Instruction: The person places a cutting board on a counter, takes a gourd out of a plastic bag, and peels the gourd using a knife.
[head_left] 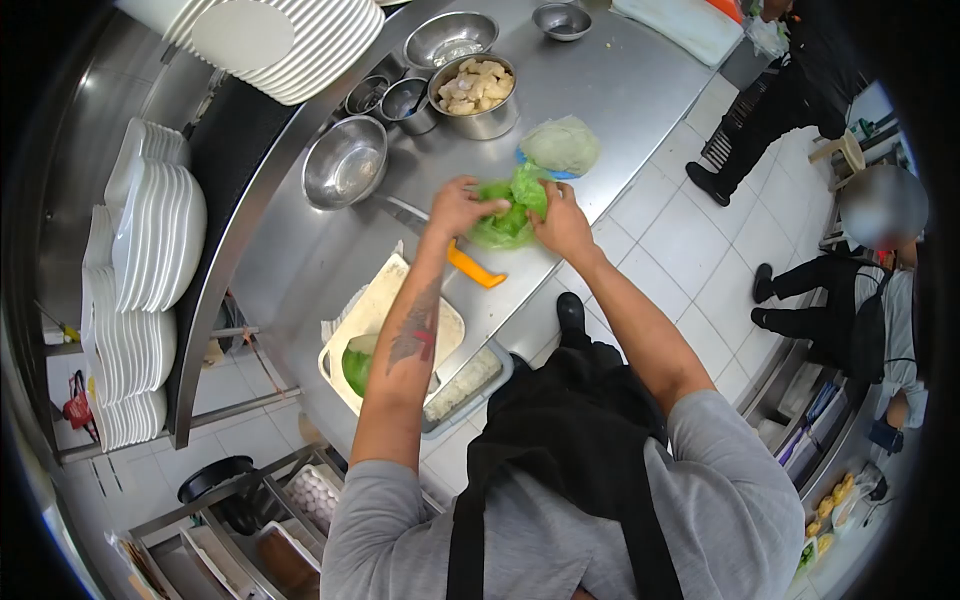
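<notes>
A thin green plastic bag [503, 217] lies bunched up on the steel counter between my hands, with bright green contents I cannot make out. My left hand [462, 208] grips its left side, thumb across the plastic. My right hand [563, 222] pinches the gathered plastic at the other side. Close to my left wrist lies a knife with an orange handle [476, 265], its blade pointing away to the left. Just beyond the bag sits a pale, clear-wrapped bundle [561, 146] with a blue edge. Under my left forearm, a green vegetable piece [357, 365] rests on a white cutting board [388, 300].
A steel pot of pale chunks [475, 90] stands at the back beside several steel bowls, one empty bowl [345, 163] nearest. White plates [160, 235] are stacked on the left shelf. A tub [468, 388] stands below the counter edge. Two people are on the right.
</notes>
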